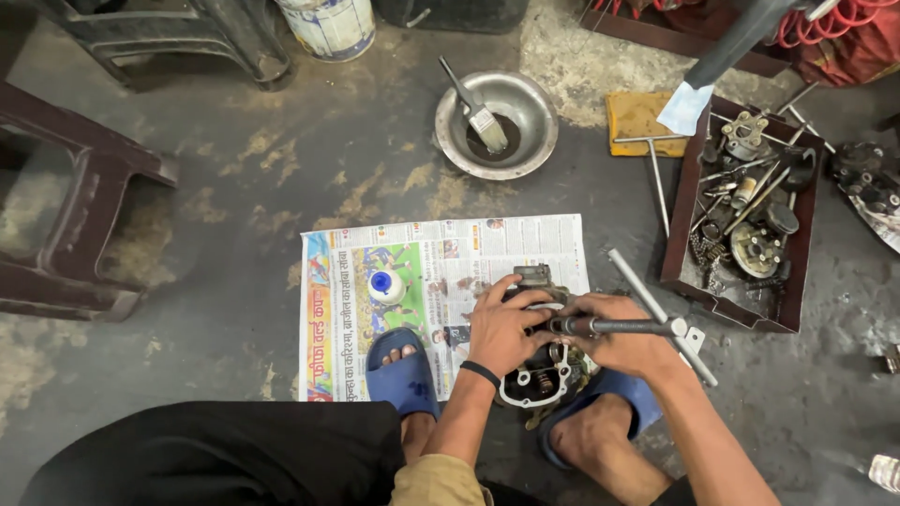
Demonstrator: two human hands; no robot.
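**A:** Head view first. What do the hands have?

**B:** The left hand (pixel 502 330) lies over the top of a dark metal engine part (pixel 536 373), a cylinder-head sort of casting, fingers curled round its upper edge in a closed grip. The right hand (pixel 621 335) is wrapped shut around the shaft of a T-handle wrench (pixel 647 314), whose socket end points left into the casting, just under the left fingers.

**A:** And where does the casting sit?

**B:** On the floor (pixel 281 178), at the lower right corner of a spread newspaper (pixel 441 281), between the person's two feet in blue sandals (pixel 403 370). A valve spring shows in its pale gasket-edged opening nearest the person.

**A:** Anything else on the paper?

**B:** A small white bottle with a blue cap (pixel 384 284), standing left of the hands, just beyond the left sandal.

**A:** Further out?

**B:** A steel bowl (pixel 539 112) beyond the newspaper, with dark liquid and a paintbrush (pixel 478 105) leaning in it. To the right, a dark red tray (pixel 682 225) full of small engine parts, springs and bolts, well apart from the hands. A second T-handle tool (pixel 656 178) lies beside the tray, its head over a yellow cloth (pixel 633 117). A brown plastic stool (pixel 75 206) stands at the far left, and a white paint bucket (pixel 328 26) at the top edge.
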